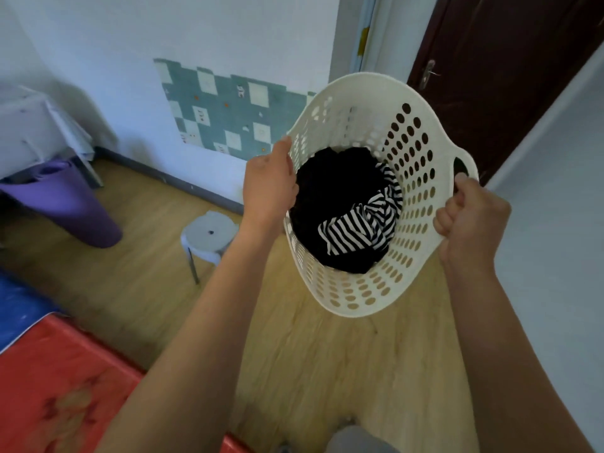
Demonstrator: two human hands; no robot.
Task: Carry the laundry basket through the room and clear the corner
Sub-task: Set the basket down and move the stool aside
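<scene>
We hold the basket (408, 197) up in the air between our 2 hands, above the floor (310, 354). Our left hand (269, 188) wraps tight over its left rim. Our right hand (470, 214) is closed in a fist on the right handle. Dark clothes (336, 191) and a striped shirt (359, 223) lie inside. A stool (209, 233) stands near the wall.

Just 1 view here, a wide-angle cam on the person's head, tilted forward and down. Both forearms run up from the bottom edge to the basket (366, 291), which sits close, right of centre. Past it you get floor (157, 282), a wall (108, 70) and a dark door (496, 70) top right. Edges bend.
</scene>
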